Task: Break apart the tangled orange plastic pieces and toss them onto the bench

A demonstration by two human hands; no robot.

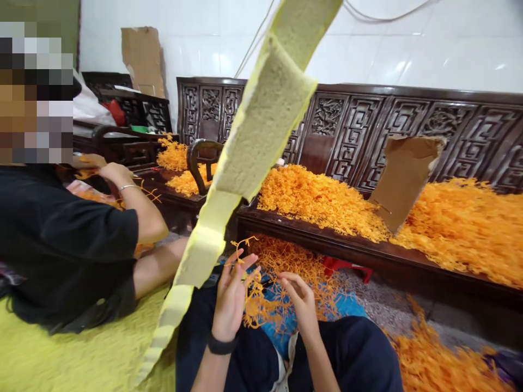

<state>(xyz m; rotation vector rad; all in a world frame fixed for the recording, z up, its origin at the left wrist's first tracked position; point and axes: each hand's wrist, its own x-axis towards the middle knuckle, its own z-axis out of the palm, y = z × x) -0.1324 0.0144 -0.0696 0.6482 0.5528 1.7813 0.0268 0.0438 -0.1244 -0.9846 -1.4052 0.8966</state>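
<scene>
My left hand (pixel 229 305), with a black band at its wrist, is raised above my lap with a thin orange branched sprig (pixel 242 243) held among its fingers. To its right, my right hand (pixel 301 305) has thumb and fingertips pinched together; whatever is between them is too small to make out. Below and behind both hands, a tangled heap of orange branched sprigs (pixel 304 272) lies on a blue sheet (pixel 353 305) between my knees. More loose orange pieces (pixel 259 307) hang close beside my left hand.
A long yellow foam strip (pixel 265 120) crosses the view diagonally. Orange heaps (pixel 318 196) cover the carved wooden bench (pixel 261 220), with a cardboard piece (pixel 406 179) among them. A red stool (pixel 349 269) stands underneath. At left, a co-worker (pixel 69 239) handles orange sprigs on a yellow mat (pixel 61 354).
</scene>
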